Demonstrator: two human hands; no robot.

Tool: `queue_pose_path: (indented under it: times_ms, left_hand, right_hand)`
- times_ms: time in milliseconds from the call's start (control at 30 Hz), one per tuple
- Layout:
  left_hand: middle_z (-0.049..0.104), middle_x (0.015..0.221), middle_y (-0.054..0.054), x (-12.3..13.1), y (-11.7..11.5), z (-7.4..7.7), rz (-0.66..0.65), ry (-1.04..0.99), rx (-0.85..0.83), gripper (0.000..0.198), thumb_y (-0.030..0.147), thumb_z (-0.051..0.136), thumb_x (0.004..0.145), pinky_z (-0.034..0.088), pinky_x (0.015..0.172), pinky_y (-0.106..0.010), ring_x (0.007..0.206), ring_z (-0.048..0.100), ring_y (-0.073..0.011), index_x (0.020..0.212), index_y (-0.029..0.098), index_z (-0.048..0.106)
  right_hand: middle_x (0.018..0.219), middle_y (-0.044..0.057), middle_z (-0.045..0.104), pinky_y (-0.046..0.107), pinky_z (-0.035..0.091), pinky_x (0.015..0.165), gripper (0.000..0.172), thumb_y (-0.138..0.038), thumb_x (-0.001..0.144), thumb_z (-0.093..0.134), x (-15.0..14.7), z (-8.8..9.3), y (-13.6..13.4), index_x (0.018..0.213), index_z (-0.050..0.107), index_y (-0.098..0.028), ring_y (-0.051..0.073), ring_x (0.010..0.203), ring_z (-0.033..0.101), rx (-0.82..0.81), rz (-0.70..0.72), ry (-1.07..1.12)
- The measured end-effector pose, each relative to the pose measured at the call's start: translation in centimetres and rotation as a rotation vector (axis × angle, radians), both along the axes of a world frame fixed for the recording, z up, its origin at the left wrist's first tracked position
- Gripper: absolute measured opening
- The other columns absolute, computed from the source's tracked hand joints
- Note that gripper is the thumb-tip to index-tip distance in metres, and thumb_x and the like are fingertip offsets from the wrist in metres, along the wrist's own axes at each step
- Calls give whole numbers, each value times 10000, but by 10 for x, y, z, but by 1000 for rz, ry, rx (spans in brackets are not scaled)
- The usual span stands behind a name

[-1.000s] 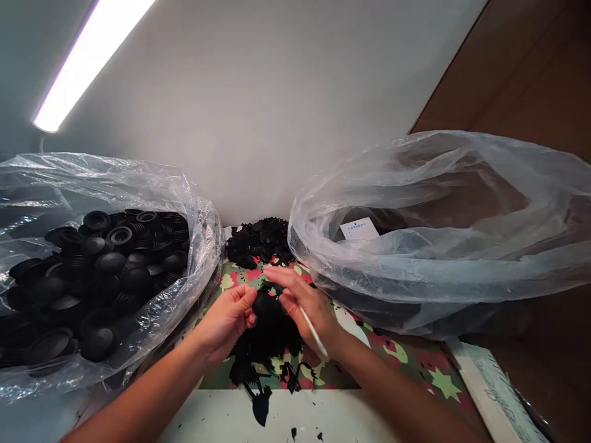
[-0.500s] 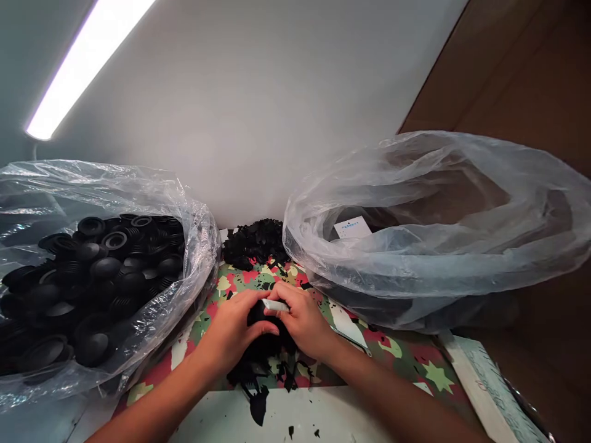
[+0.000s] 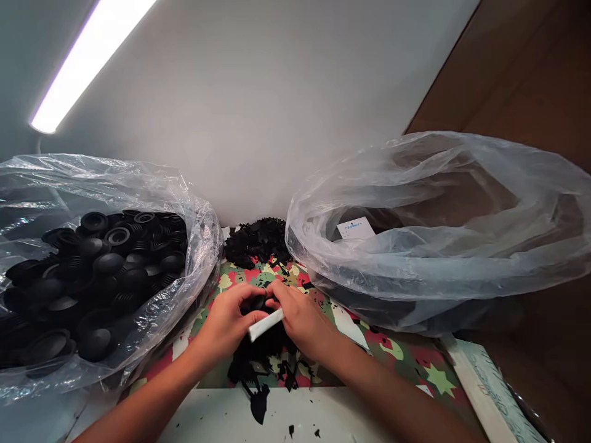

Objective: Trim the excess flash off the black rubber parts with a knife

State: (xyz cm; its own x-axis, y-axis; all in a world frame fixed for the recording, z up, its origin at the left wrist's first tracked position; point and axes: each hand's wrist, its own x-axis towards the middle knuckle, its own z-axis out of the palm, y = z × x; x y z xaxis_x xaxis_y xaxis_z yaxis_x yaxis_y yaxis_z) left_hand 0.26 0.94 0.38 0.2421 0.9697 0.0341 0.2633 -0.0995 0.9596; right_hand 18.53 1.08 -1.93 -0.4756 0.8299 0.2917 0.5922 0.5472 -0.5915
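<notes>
My left hand (image 3: pixel 228 323) and my right hand (image 3: pixel 302 320) meet over the middle of the table, both closed. Between their fingertips sits a small black rubber part (image 3: pixel 259 303), mostly hidden by the fingers. My right hand also grips a thin white tool (image 3: pixel 266 324) that points down and to the left across the part. Under the hands lies a heap of black rubber scraps (image 3: pixel 265 363) on a camouflage-patterned cloth (image 3: pixel 392 354).
A clear plastic bag (image 3: pixel 194 215) at the left is full of black rubber caps (image 3: pixel 99 271). A second, larger clear bag (image 3: pixel 438 246) at the right holds a white label (image 3: pixel 355 228). More black scraps (image 3: pixel 256 241) are piled against the white wall. A white sheet (image 3: pixel 221 418) lies nearest me.
The white tool swung from lying along my right wrist to pointing left across the part. Both hands closed in together round the black part.
</notes>
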Motion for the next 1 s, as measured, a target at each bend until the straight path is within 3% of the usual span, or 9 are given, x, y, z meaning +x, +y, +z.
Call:
queue_pose_path:
  times_ms: [133,233,367,600,667,833,1000]
  left_hand:
    - [687,766,-42,-1,-1,0,-33,133,99,169,121,760,670,420,711,-278,758,583,-212,791,236,779]
    - [609,708,-19,-2,-1,-2,-48,214,134,166,64,740,662,386,663,-261,708,535,-186,706,224,739]
    - [586,680,-9,-3,-2,2,-107,191,101,161,78,809,615,361,640,-251,677,513,-171,639,209,719]
    - [647,650,-9,-9,2,17,-202,-50,-85,77,171,791,648,360,622,-238,641,508,-159,714,211,788]
    - [633,619,-19,-7,2,13,-180,-157,-144,49,233,782,678,362,625,-243,627,499,-153,673,185,772]
    - [616,599,-28,7,-4,-1,17,-488,-402,309,391,869,605,345,562,-231,576,482,-124,585,140,690]
    - [614,579,-5,23,-13,2,179,-715,-562,473,490,932,474,361,504,-221,512,482,-99,589,141,633]
  right_hand:
    - [810,8,613,267,302,663,160,-50,935,462,2,3,-3,957,535,-190,145,670,478,167,30,-285]
    - [788,7,590,278,261,655,205,-13,881,470,4,4,-3,925,562,-191,143,651,425,208,51,-362]
    - [655,-24,516,275,245,649,131,-58,813,505,8,2,1,749,489,-171,117,587,355,206,196,-211]
    - [519,-62,376,274,226,612,250,-95,850,416,6,2,4,622,341,-166,89,494,248,320,309,42]
    - [505,-65,383,280,208,602,257,-75,843,415,3,4,1,609,362,-167,85,485,261,404,289,76]
    - [533,-39,456,293,199,605,363,-103,973,403,-4,10,-7,624,479,-170,100,513,344,572,240,50]
    - [527,-32,412,289,215,597,398,-112,1005,390,-10,13,-9,614,441,-170,115,520,297,664,175,46]
